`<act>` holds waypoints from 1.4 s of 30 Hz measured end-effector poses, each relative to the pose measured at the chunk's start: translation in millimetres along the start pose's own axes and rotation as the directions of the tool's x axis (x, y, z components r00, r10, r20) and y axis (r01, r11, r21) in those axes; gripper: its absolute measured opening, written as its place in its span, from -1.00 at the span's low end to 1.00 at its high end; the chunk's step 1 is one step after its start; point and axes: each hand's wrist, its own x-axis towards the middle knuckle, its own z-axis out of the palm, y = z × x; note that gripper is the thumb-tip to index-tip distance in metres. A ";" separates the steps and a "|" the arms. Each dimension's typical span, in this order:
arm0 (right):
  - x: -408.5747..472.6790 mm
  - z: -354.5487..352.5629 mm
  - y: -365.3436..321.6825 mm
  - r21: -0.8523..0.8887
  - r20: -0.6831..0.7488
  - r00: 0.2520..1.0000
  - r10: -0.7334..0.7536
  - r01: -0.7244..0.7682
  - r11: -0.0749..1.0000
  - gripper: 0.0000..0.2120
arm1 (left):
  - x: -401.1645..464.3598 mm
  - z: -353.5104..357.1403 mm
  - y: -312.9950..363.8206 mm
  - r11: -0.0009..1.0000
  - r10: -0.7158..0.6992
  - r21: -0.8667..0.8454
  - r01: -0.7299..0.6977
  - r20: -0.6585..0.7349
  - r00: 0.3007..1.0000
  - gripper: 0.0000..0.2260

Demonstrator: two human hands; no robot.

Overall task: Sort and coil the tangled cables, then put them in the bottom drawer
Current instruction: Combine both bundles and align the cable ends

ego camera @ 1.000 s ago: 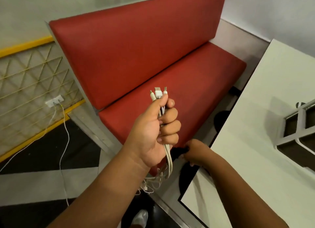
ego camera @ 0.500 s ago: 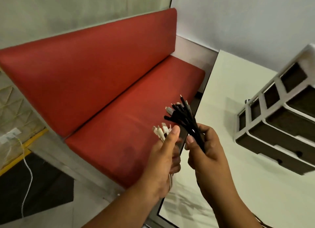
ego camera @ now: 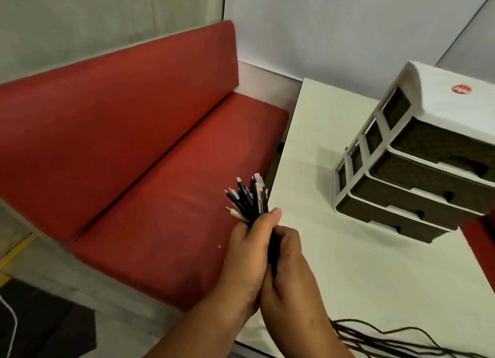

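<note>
- A red bench [ego camera: 150, 170] fills the left.
- The white counter [ego camera: 348, 264] carries a drawer unit [ego camera: 417, 170], drawers pushed in.
- Left hand [ego camera: 249, 253] and right hand [ego camera: 289, 269] both clench one cable bundle [ego camera: 247, 197] over the counter's edge, plugs fanning upward.
- Dark cable strands [ego camera: 396, 341] trail across the counter.

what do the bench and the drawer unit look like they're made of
Bench: red padded vinyl or faux leather, going by its smooth sheen and seam. Drawer unit: glossy white frame, probably plastic; dark brown drawer fronts with a woven-looking texture, material unclear.
</note>
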 end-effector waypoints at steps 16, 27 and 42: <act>-85.8 -61.2 7.7 0.190 -0.205 0.975 0.090 -0.051 0.980 -0.52 | -82.5 57.3 34.3 0.983 0.106 -0.177 -0.040 0.384 0.917 -0.71; -193.5 -215.2 -24.4 0.668 0.214 0.968 -0.132 -0.047 0.742 -0.79 | -229.5 177.3 29.1 0.965 0.058 -0.243 0.098 0.562 0.825 -0.61; -281.2 -293.8 -7.8 0.638 0.331 0.924 -0.192 -0.069 0.767 -0.67 | -317.1 232.6 72.6 0.870 0.330 -0.488 -0.065 0.481 0.812 -0.54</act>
